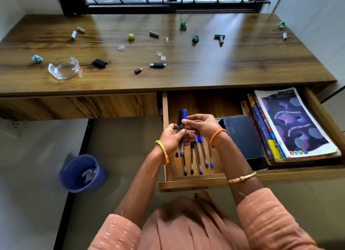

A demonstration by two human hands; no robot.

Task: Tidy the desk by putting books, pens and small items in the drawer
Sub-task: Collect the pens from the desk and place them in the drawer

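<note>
Over the open wooden drawer [186, 183], my left hand [172, 137] grips two pens [182, 117], one black-capped and one blue-capped, held upright. My right hand [201, 125] pinches the blue-capped pen near its cap. Several more pens [198, 159] lie side by side on the drawer's floor below my hands. A stack of books [291, 122] and a dark notebook [242, 136] fill the drawer's right half.
On the desk [205, 72] lie a glass ashtray [63, 67], black USB adapters [157, 65], batteries [154, 34], clear caps [163, 58] and crumpled paper balls [195, 38]. A blue waste bin [82, 173] stands on the floor at the left.
</note>
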